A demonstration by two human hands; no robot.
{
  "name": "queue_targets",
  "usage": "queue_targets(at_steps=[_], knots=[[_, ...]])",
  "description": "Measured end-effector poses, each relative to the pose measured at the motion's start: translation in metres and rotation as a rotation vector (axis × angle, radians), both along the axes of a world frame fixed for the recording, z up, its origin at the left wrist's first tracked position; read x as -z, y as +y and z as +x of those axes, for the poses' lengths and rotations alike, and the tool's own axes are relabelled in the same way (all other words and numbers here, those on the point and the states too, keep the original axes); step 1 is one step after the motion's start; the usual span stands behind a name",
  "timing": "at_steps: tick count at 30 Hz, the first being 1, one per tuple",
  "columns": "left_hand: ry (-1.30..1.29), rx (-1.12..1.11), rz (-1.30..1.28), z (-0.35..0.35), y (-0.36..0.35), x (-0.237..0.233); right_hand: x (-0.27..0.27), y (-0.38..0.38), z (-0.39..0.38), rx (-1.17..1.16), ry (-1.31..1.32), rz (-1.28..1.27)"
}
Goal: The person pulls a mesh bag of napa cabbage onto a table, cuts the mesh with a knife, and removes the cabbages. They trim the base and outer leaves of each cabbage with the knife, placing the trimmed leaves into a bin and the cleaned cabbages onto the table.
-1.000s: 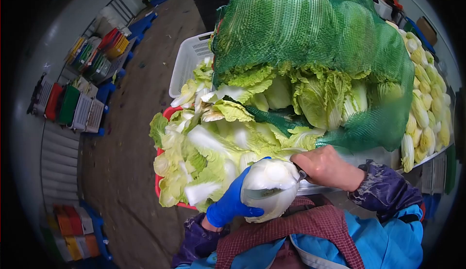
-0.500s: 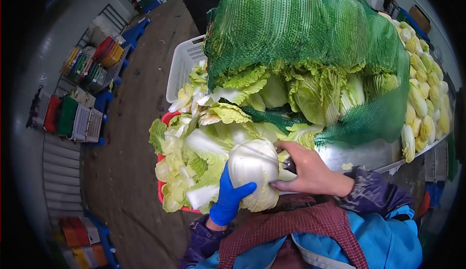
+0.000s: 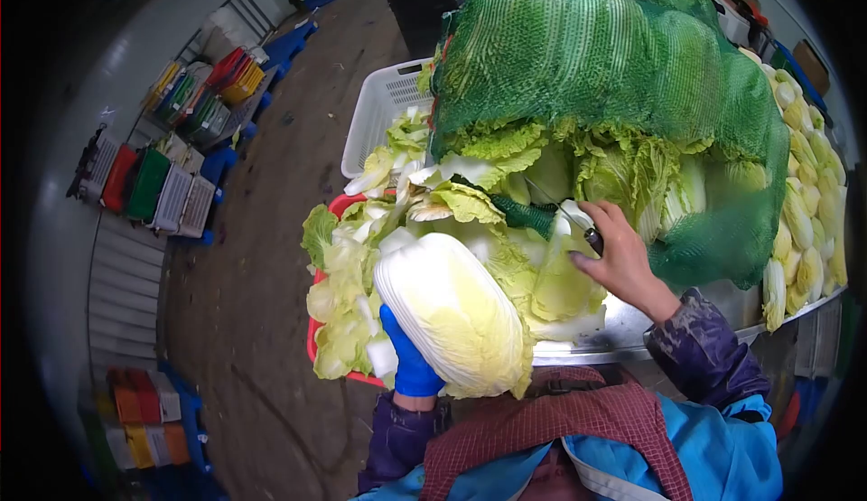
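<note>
My left hand point(image 3: 409, 359), in a blue glove, grips a trimmed pale yellow napa cabbage point(image 3: 453, 311) from below, close to my chest. My right hand point(image 3: 617, 259), bare, is raised over the steel table and holds a knife point(image 3: 578, 223) by its dark handle, blade pointing left. A loose green outer leaf point(image 3: 555, 284) lies under that hand on the table edge. Behind it a large green mesh sack point(image 3: 614, 76) holds untrimmed cabbages point(image 3: 623, 176), leaves showing at its open bottom.
A red crate point(image 3: 318, 347) heaped with cut leaves point(image 3: 348, 275) stands left of the table, a white crate point(image 3: 375, 117) behind it. Trimmed cabbages point(image 3: 804, 221) are lined up at the right. Stacked coloured crates point(image 3: 163, 185) border the concrete floor on the left.
The cabbage was turned from stem-end-up to lying lengthwise in my left hand. My right hand lifted away from its base with the knife, moving up and right, and an outer leaf dropped off.
</note>
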State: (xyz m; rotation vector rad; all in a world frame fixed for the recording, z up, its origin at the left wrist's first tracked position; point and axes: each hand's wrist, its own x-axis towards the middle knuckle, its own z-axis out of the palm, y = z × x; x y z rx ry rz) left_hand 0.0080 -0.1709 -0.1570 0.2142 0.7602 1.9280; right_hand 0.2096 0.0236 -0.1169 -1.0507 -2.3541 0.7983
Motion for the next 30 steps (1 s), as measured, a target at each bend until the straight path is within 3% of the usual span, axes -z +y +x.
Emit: queue_targets(at_steps=[3, 5, 7, 8, 9, 11, 13, 15, 18, 21, 23, 25, 27, 29, 30], knots=[[0.056, -0.057, 0.031, 0.009, 0.013, -0.007, -0.035, -0.024, -0.024, -0.171, 0.167, -0.118], [0.081, -0.008, 0.036, 0.014, 0.014, -0.004, -0.044, -0.034, -0.037, -0.407, 0.125, -0.779], [0.100, 0.040, 0.044, 0.014, 0.015, -0.010, -0.037, -0.030, -0.035, -0.407, 0.197, -0.850], [0.255, 0.086, -0.058, 0.010, 0.014, -0.021, -0.032, -0.027, -0.034, -0.409, 0.268, -0.923], [0.409, 0.131, -0.160, 0.008, 0.016, -0.027, -0.027, -0.027, -0.033, -0.409, 0.264, -0.920], [0.524, 0.078, -0.073, 0.011, 0.022, -0.029, -0.015, -0.030, -0.029, -0.359, 0.217, -0.757], [0.707, -0.007, -0.260, 0.021, 0.025, -0.027, -0.001, -0.034, -0.030, -0.346, 0.208, -0.714], [0.744, -0.022, -0.268, 0.020, 0.028, -0.021, -0.006, -0.036, -0.031, -0.280, 0.114, -0.738], [0.743, -0.037, -0.231, 0.023, 0.026, -0.023, -0.015, -0.036, -0.029, -0.216, 0.176, -0.827], [0.597, 0.003, -0.228, 0.016, 0.017, -0.019, -0.001, -0.033, -0.031, -0.161, 0.332, -0.917], [0.159, 0.021, -0.222, 0.009, 0.006, -0.004, 0.035, -0.019, -0.031, -0.035, 0.133, -0.632], [0.094, 0.027, -0.253, 0.011, 0.009, -0.010, 0.050, -0.010, -0.027, -0.023, 0.157, -0.620], [-0.042, 0.122, 0.105, 0.008, 0.023, -0.012, 0.026, -0.012, -0.023, -0.165, 0.118, 0.128], [-0.097, 0.230, 0.224, 0.007, 0.034, -0.014, -0.002, -0.020, -0.026, -0.190, 0.127, 0.100], [-0.105, 0.184, 0.318, 0.013, 0.043, -0.016, -0.018, -0.025, -0.029, -0.267, 0.191, -0.383]])
